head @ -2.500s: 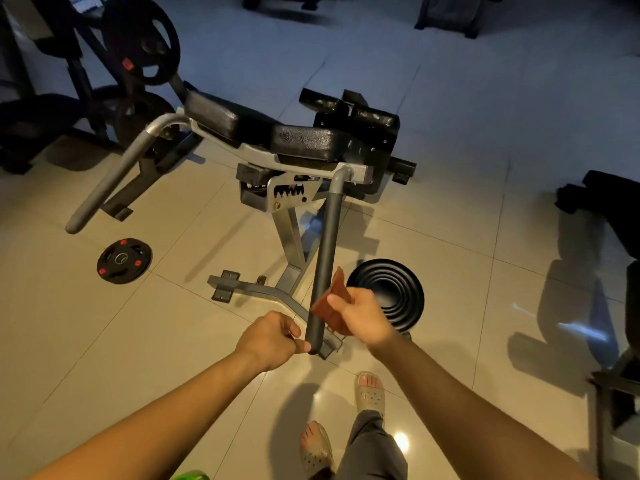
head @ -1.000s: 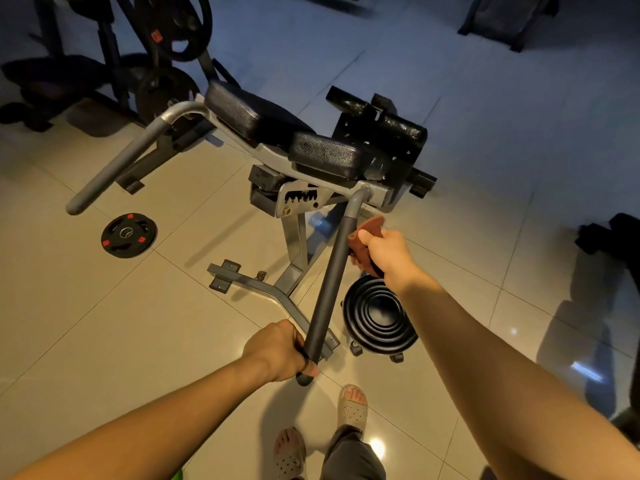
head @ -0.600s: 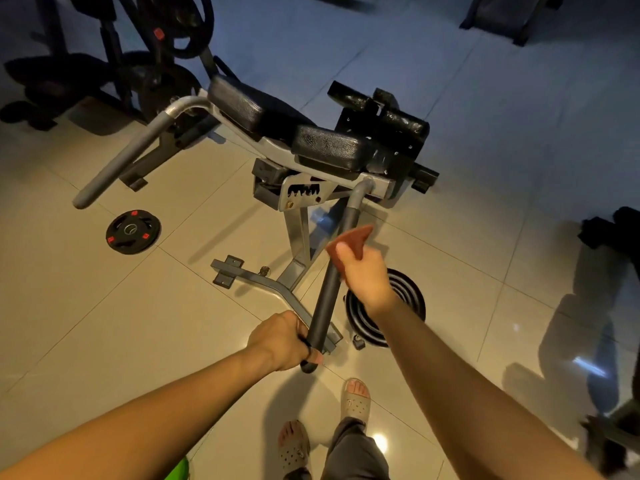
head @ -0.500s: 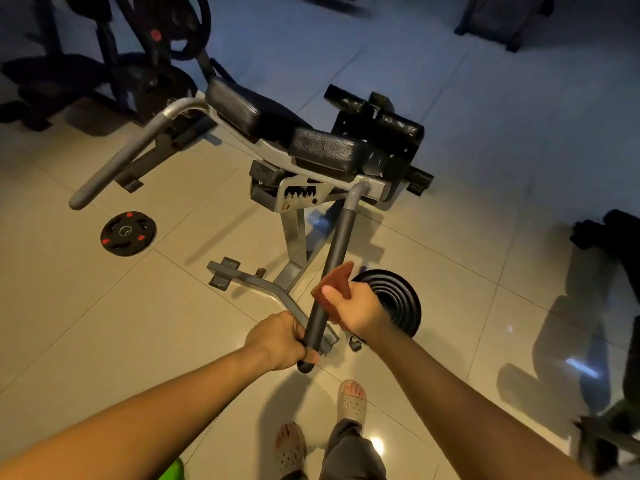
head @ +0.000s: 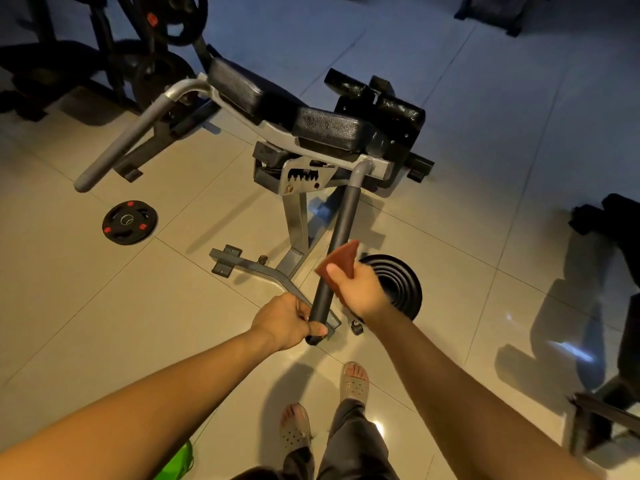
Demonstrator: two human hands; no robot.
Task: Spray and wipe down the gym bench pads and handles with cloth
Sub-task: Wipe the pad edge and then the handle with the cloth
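Now, my left grip (head: 287, 320) curled round handle (head: 343, 230) lower end; my right grip (head: 362, 289) just up-bar, pinching rust cloth (head: 341, 259) beside handle; plate stack (head: 405, 289) beyond right grip.

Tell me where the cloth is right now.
Head view, centre: the reddish-brown cloth is held in the right hand against the right side of the dark handle, above the left hand gripping its end.
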